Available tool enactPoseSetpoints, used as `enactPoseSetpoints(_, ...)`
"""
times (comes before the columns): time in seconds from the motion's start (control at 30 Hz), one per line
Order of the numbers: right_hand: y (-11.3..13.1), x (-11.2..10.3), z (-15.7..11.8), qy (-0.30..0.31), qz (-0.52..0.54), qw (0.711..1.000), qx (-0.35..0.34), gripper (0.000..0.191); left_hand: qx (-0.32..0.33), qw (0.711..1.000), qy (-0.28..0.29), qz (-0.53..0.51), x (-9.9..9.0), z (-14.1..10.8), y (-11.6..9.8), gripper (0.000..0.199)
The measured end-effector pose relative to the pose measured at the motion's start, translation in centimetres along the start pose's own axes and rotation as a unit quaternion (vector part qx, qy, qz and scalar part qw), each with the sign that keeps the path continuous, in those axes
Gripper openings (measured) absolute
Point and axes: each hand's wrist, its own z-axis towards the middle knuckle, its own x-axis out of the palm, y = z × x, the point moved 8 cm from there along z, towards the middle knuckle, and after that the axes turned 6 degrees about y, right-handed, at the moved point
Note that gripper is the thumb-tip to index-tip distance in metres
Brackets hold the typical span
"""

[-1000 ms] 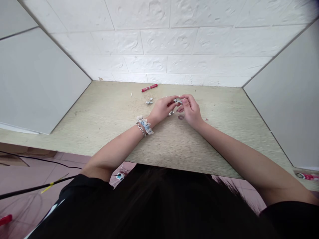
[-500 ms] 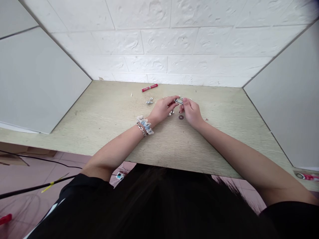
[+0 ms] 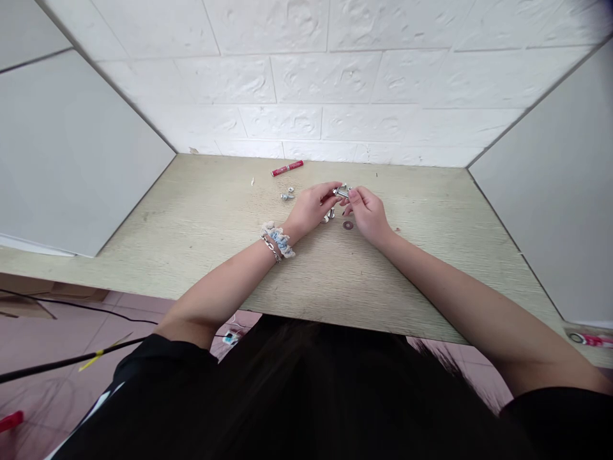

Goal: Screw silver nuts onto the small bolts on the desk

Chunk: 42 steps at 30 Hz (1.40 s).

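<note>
Here on my head view, both bare hands meet over the pale, wood-grained tabletop (image 3: 311, 281). The left hand (image 3: 311, 209) pinches one end of a shiny silver metal bolt (image 3: 341, 192) between thumb and fingers, and the right hand (image 3: 368, 216) grasps its other end, so the bolt sits between the two sets of fingertips, slanting slightly down to the right. Whether anything is threaded on it, I can't tell.

Just on the near side, a flat, round, dull brownish washer (image 3: 348, 225) lies on the wood, and more silver hardware (image 3: 329, 216) pokes out beside the left fingers, partly hidden. Left of the hands I've got a small silver bolt-like piece (image 3: 286, 197) with a round silver nut-like piece (image 3: 290, 190) right by it, and farther back a slim, glossy red tube (image 3: 287, 168) lies at an angle.

A ruffled pale-blue and white fabric scrunchie (image 3: 278, 239) and silver chain bracelet (image 3: 271, 248) circle the left wrist. Beyond, the white wall (image 3: 297, 76) shows embossed, brick-like blocks.
</note>
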Motion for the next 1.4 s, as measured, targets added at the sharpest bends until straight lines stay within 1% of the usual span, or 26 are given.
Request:
enactPoseSetpoints(0.17,0.03,0.0,-0.23,-0.009,-0.006,1.0,-0.014,0.058,-0.005,1.0,-0.001,0.002,-0.02,0.01,0.12,0.03)
enactPoseSetpoints(0.3,0.02,0.1,-0.27,-0.004,-0.016,1.0,-0.026,0.056,-0.007,1.0,-0.004,-0.01,-0.03,0.01,0.21,0.029)
enactPoseSetpoints(0.43,-0.09,0.01,-0.17,-0.007,-0.022,0.999,-0.024,0.055,-0.011,1.0,-0.003,-0.014,0.01,0.02,0.29,0.03)
enactPoseSetpoints(0.73,-0.61,0.04,0.06,-0.013,-0.017,0.999,-0.046,0.029,-0.026,1.0,0.001,-0.004,-0.02,0.0,0.52,0.03)
enactPoseSetpoints(0.87,-0.85,-0.05,0.04,-0.018,-0.008,0.999,-0.048,0.022,-0.019,1.0,0.003,-0.005,0.0,0.01,0.41,0.029)
enactPoseSetpoints(1.0,-0.66,-0.36,-0.09,-0.036,-0.016,0.998,-0.048,0.017,-0.018,1.0,0.006,0.002,-0.11,-0.03,0.15,0.029)
enactPoseSetpoints(1.13,-0.37,-0.5,-0.18,-0.044,-0.021,0.997,-0.054,0.016,-0.02,1.0,0.009,0.006,-0.14,0.02,0.06,0.03)
enactPoseSetpoints(1.23,-0.55,-0.5,-0.13,-0.044,-0.011,0.998,-0.042,0.018,-0.019,1.0,0.009,0.004,-0.09,0.07,0.15,0.03)
enactPoseSetpoints(1.4,-0.55,-0.53,-0.04,-0.043,0.007,0.999,-0.024,0.031,-0.016,1.0,0.003,0.002,-0.08,0.09,0.27,0.029)
